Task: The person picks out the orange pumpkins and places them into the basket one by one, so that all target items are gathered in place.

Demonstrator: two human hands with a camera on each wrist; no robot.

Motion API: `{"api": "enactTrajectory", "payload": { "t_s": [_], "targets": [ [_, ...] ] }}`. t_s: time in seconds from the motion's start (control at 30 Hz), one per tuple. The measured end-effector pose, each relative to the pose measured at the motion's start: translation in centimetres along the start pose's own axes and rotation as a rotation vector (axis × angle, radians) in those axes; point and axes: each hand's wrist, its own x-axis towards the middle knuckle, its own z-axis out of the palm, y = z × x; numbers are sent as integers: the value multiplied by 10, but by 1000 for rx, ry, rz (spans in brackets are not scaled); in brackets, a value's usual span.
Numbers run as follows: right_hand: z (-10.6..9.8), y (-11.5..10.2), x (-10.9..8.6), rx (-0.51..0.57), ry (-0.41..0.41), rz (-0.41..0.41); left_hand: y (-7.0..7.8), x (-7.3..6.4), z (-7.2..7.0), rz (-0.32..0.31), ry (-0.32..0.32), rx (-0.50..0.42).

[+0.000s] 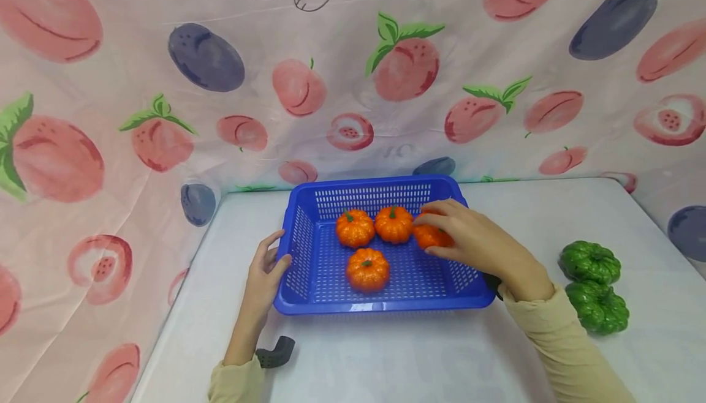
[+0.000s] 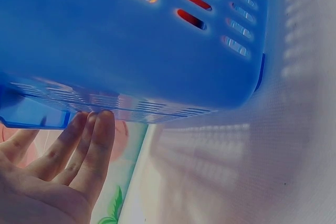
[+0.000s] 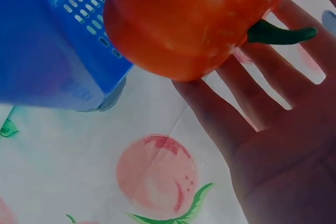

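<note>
A blue plastic basket (image 1: 380,306) with slotted walls stands on the white table. My left hand (image 1: 265,274) holds its left rim, thumb at the rim's edge; in the left wrist view, the fingers (image 2: 97,145) reach against the outer wall. Inside the right end of the basket, my right hand (image 1: 469,234) grips a small orange pumpkin (image 1: 427,234), fingers over its top and thumb low on the near side. The right wrist view shows this pumpkin (image 3: 184,24) large, its green stem pointing towards the palm. Three more orange pumpkins (image 1: 368,270) sit on the basket floor.
Two shiny green ribbed vegetables (image 1: 598,306) lie on the table (image 1: 397,366) to the right, beyond the right forearm. A fruit-printed cloth (image 1: 342,84) hangs behind the table and down its left side. A dark curved piece (image 1: 276,353) shows at the left wrist.
</note>
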Motion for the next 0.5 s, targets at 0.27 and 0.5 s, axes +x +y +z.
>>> {"api": "enactTrajectory", "payload": {
  "t_s": [0.27, 0.5],
  "targets": [
    [7, -2, 9, -1, 9, -46, -3, 1, -1, 1, -2, -8],
    [18, -5, 19, 29, -72, -22, -2, 1, -1, 9, -7, -13]
  ]
}}
